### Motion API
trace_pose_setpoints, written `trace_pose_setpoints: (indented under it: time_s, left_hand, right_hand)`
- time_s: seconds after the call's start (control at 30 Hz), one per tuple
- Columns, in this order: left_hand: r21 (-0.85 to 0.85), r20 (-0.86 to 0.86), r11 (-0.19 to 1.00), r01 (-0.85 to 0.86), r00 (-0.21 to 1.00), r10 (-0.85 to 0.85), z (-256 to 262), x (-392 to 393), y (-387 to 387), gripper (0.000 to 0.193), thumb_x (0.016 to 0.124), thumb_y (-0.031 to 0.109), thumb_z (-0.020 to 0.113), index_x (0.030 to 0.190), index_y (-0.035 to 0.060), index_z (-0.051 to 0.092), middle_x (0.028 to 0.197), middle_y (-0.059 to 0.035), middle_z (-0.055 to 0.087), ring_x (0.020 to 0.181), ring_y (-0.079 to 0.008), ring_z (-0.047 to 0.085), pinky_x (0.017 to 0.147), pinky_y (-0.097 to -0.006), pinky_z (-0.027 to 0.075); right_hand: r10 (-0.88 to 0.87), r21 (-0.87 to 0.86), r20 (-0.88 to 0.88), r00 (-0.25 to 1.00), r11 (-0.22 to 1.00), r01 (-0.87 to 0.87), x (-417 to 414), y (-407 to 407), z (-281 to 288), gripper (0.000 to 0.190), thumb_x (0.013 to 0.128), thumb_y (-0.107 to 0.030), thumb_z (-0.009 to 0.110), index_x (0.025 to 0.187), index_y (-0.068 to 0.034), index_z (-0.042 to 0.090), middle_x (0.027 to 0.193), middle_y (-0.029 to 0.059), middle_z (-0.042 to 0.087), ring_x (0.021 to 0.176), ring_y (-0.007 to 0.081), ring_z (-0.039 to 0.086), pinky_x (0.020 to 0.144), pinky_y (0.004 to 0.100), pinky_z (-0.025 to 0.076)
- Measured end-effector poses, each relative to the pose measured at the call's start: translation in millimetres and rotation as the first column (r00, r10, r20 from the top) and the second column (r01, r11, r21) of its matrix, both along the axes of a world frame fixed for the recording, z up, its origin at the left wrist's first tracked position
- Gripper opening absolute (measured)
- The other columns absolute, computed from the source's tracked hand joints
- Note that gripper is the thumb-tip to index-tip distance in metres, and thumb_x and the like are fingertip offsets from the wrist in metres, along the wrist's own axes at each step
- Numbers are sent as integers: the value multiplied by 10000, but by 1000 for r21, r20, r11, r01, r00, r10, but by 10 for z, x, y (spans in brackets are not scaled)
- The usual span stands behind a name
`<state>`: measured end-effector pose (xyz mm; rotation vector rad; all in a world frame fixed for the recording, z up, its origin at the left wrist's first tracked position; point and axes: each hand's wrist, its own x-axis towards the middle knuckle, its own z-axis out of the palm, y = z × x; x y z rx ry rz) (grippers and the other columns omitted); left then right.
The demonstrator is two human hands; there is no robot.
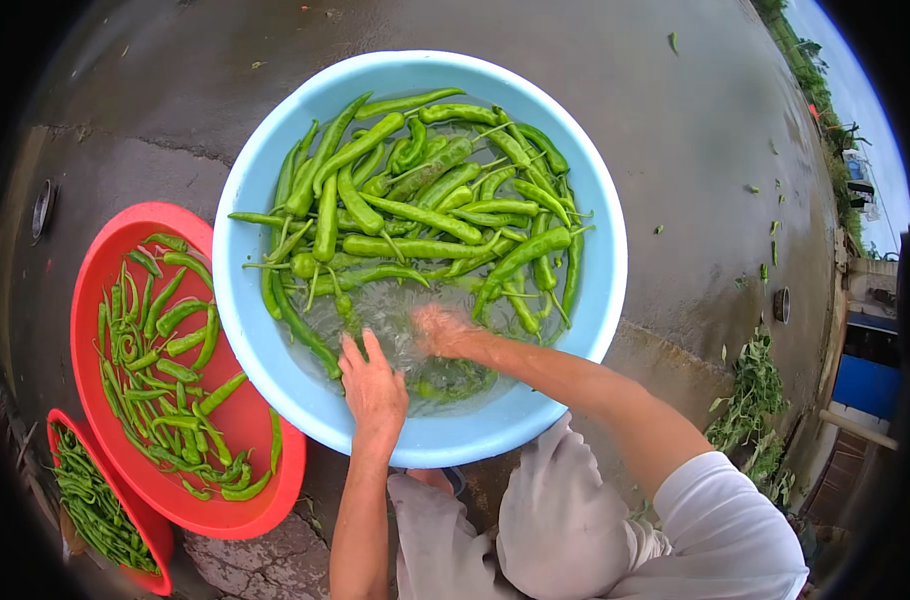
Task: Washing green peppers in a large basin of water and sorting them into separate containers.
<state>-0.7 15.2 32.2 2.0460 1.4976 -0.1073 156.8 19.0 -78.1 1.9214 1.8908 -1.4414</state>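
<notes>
A large light-blue plastic basin (234,300) stands before me, holding water and many long green peppers (425,217), most of them bunched in its far half. My left hand (374,386) is at the near side of the water, its fingers spread and the tips close to two peppers. I see nothing held in it. My right hand (446,331) is partly under the churned water near the basin's middle, blurred, so its fingers and anything in them cannot be made out. Below it, more green peppers (455,379) show dimly under the surface.
At left stands a red plastic basin (267,517) with smaller green peppers in liquid. A second red container (162,562) is full of thin green peppers (95,502). Pulled leafy plants (755,405) and a small round bowl (781,305) lie on the wet concrete (695,150) at right.
</notes>
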Motion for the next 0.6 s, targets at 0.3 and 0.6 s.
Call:
trace_pose_setpoints:
  time_s: [0.3, 0.6]
  left_hand:
    - [68, 200, 975, -212, 960, 195, -38, 98, -21, 657, 826, 170, 665, 1350, -95, 371, 1418, -330, 309, 1254, -468, 389, 1046, -454, 345]
    - [-713, 661, 701, -30, 306, 685, 86, 246, -300, 483, 929, 121, 600, 1319, -18, 351, 1226, -85, 473, 1138, -168, 481, 973, -317, 397]
  right_hand:
    - [-474, -54, -492, 730, 854, 518, 206, 165, 1051, 373, 837, -188, 656, 1088, 66, 548, 886, 193, 633, 767, 277, 635, 695, 370, 508]
    - [-589, -446, -725, 357, 797, 408, 119, 94, 1484, 340, 881, -148, 624, 1165, 13, 528, 1028, 52, 561, 1002, 115, 500, 892, 295, 423]
